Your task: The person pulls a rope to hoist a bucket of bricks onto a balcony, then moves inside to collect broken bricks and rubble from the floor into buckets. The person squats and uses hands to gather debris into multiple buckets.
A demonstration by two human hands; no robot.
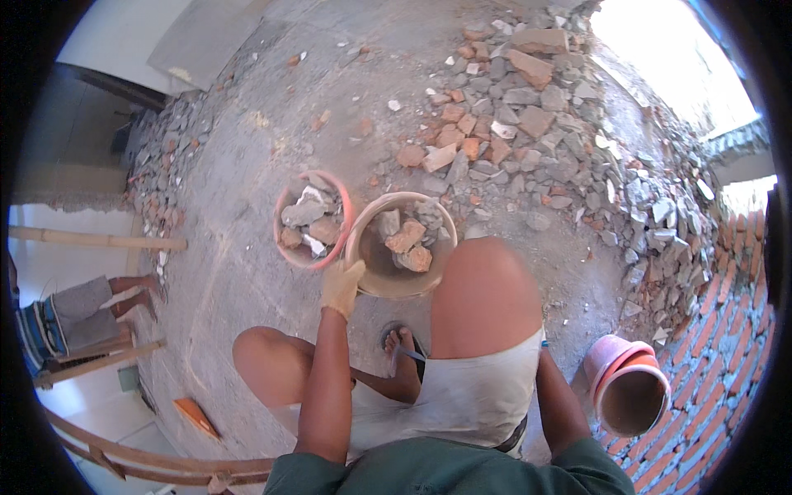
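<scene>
My left hand (340, 289), in a pale yellow work glove, grips the near left rim of a beige bucket (404, 285). Several chunks of broken brick and concrete (406, 238) lie inside this bucket. Touching it on the left stands a pink-rimmed bucket (279, 239), filled with grey, white and reddish rubble (305, 211). My right arm (561, 404) runs down beside my right thigh, and its hand is hidden behind my raised knee.
A large rubble heap (528, 124) spreads ahead and to the right. Nested buckets (631, 388) lie tipped beside a brick surface (701, 371) at right. Someone in grey shorts (82, 309) is at far left, near wooden poles (99, 239). An orange-brown fragment (196, 417) lies left.
</scene>
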